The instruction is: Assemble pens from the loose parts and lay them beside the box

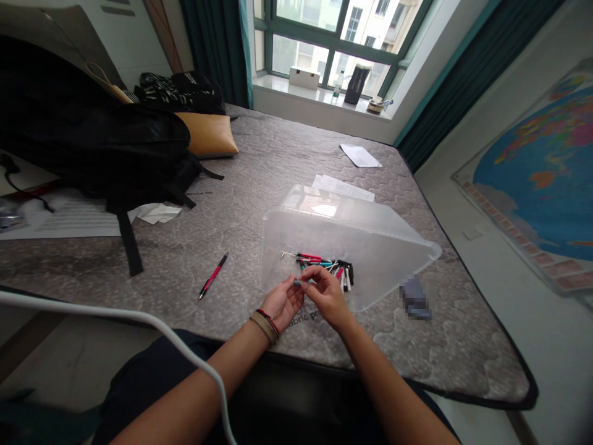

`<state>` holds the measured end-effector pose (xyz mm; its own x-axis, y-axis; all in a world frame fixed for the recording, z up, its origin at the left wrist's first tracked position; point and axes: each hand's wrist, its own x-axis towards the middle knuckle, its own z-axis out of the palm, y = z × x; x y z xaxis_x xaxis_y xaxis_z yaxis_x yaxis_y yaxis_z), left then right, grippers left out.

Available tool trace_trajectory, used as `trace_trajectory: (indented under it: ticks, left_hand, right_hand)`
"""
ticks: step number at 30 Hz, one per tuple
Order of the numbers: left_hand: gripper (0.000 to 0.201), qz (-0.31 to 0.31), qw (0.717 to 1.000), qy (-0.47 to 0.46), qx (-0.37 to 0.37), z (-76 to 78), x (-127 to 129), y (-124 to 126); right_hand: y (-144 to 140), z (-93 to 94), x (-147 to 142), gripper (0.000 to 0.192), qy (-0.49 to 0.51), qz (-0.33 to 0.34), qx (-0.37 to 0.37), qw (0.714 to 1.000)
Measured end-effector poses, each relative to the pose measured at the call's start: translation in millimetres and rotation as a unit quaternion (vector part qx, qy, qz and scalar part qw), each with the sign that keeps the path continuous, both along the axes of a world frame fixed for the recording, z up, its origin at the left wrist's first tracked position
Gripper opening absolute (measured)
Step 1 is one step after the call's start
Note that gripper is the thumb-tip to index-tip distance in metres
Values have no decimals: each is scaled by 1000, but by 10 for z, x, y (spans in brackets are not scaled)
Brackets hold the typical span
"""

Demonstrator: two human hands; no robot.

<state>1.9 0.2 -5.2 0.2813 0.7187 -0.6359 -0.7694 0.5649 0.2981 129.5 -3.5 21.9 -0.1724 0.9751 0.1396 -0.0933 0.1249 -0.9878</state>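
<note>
Head view: left hand (283, 301) and right hand (325, 292) both pinching one slim pen part (298, 282) before clear plastic bin (370, 247).

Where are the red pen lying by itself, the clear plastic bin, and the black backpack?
red pen (214, 276): head view, middle of its barrel.
clear plastic bin (370, 235): head view, bare upper wall.
black backpack (92, 142): head view, centre of its body.

Single head-worn cam, aimed fwd and down across mattress (259, 185) twd window (324, 37). Hands seen close at lower centre; far edge of room viewed at distance. No 2nd view supplied.
</note>
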Motion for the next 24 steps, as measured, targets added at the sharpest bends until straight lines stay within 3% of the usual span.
trace_trajectory:
  ticks: [5, 8, 10, 13, 17, 20, 24]
  left_hand:
    - [11, -6, 1000, 11, -19, 67, -21, 17]
    - [10, 1, 999, 23, -32, 102, -40, 33]
    - [10, 6, 999, 26, -32, 121, -53, 46]
    - [9, 16, 999, 30, -27, 138, -68, 62]
    - [11, 18, 999, 36, -27, 146, -76, 66]
    - [12, 20, 999, 39, -24, 142, -84, 65]
    - [12, 29, 999, 43, -14, 120, -96, 73]
  right_hand:
    - [41, 4, 87, 11, -3, -37, 21, 999]
    - [111, -22, 236, 10, -132, -107, 21, 985]
    - [149, -52, 344, 10, -270, -120, 27, 955]
    - [153, -109, 445, 11, -451, -60, 43, 890]
    - [115, -183, 433, 16, -569, 10, 26, 822]
    - [118, -223, 386, 15, -601, 36, 11, 798]
    - [120, -238, 344, 17, -612, 56, 14, 789]
